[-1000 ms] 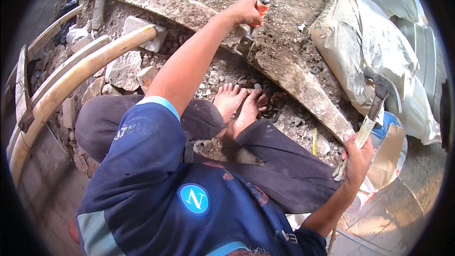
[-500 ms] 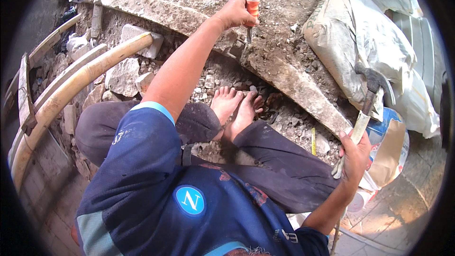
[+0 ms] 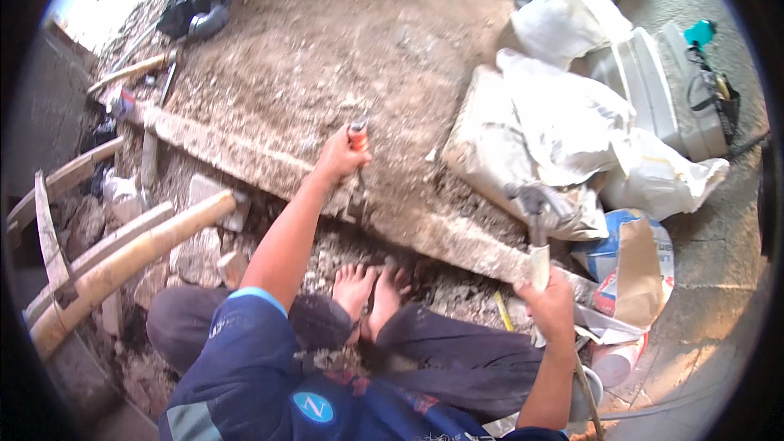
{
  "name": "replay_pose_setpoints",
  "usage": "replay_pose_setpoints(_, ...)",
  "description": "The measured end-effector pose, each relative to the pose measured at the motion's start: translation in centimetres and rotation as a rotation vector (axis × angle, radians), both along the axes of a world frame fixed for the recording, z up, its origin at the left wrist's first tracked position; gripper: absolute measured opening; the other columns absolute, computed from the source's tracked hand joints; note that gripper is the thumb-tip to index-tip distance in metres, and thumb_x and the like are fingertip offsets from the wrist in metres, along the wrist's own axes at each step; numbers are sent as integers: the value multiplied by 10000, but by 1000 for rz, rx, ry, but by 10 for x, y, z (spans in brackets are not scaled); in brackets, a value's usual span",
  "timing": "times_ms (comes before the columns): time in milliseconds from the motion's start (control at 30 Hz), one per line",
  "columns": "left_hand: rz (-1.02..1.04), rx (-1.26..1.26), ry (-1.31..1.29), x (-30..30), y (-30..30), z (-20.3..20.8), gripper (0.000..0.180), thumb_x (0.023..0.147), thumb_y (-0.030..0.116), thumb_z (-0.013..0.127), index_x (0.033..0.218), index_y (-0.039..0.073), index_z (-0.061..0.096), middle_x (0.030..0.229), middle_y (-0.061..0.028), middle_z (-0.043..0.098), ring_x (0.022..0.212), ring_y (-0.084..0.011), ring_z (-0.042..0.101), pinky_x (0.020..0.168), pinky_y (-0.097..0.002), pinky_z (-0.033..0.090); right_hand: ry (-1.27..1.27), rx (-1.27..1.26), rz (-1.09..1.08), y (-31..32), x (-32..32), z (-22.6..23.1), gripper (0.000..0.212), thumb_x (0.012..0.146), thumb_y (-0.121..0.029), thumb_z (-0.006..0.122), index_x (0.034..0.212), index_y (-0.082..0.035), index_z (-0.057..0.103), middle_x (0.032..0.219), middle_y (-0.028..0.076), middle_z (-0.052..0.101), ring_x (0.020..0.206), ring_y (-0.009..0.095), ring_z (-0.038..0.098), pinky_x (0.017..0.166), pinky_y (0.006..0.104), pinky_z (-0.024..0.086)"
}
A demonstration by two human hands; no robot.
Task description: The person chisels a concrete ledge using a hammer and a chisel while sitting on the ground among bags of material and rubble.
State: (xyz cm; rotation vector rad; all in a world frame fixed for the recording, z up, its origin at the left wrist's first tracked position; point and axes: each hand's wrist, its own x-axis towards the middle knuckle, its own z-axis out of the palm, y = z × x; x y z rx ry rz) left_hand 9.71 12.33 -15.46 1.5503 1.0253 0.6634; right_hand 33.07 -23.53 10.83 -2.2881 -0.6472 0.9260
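My left hand (image 3: pixel 339 157) is closed around the orange grip of a chisel (image 3: pixel 358 139), held upright. The chisel's blade points down at a gap in a long, narrow concrete edge (image 3: pixel 445 243); whether its tip touches is hard to tell. On the right, my right hand (image 3: pixel 552 307) grips a hammer (image 3: pixel 539 261) by its pale, wrapped-looking handle. Its dark metal head is raised, in front of the white sacks. My bare feet (image 3: pixel 371 294) rest among rubble below the concrete edge, between the two hands.
White sacks (image 3: pixel 563 126) and a grey plastic container (image 3: pixel 641 90) lie at the right. Nearer is a torn blue and white bag (image 3: pixel 633 269). Curved wooden poles (image 3: pixel 139 265) and broken stones (image 3: pixel 196 257) sit at the left. A yellow strip (image 3: pixel 502 310) lies by my leg.
My view has shifted, showing more ground ahead, an orange object at the top and the container. Both hands keep their tools; the hammer now stands more upright, its head swung leftward.
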Motion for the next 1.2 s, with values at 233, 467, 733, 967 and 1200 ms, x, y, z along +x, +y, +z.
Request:
replay_pose_setpoints(233,88,-101,-218,4,22,31,404,719,-38,759,1043,74,544,884,-53,632,787,-160,629,693,-325,543,11,12,-40,-8,5,-3,221,784,-80,748,945,19,633,789,37,652,705,102,572,663,289,482)
replay_pose_setpoints(467,-90,-182,-33,7,-12,-1,423,694,1,782,1049,46,558,925,-95,667,845,-211,665,728,-350,546,-22,59,53,-7,2,-6,203,791,-94,744,928,-10,619,727,2,599,574,68,516,528,254,418)
replay_pose_setpoints(733,-28,189,198,15,-34,0,330,731,145,729,1006,48,574,916,-184,660,847,-365,637,754,-407,508,-162,-157,49,-13,8,-7,467,743,-272,789,1077,16,637,923,189,698,873,304,687,788,409,512)
replay_pose_setpoints(967,265,26,57,9,37,17,426,699,50,802,1042,25,551,945,-129,671,850,-239,686,729,-371,556,37,67,-67,-9,6,-1,193,820,-93,736,894,-58,561,697,-37,541,505,30,448,453,211,356)
replay_pose_setpoints(1200,-131,-283,-109,4,44,74,456,726,-5,756,1120,21,527,1058,-119,649,922,-230,682,814,-373,583,6,7,-40,-11,10,-5,163,844,-81,707,900,-59,556,682,-40,524,487,29,437,431,198,350)
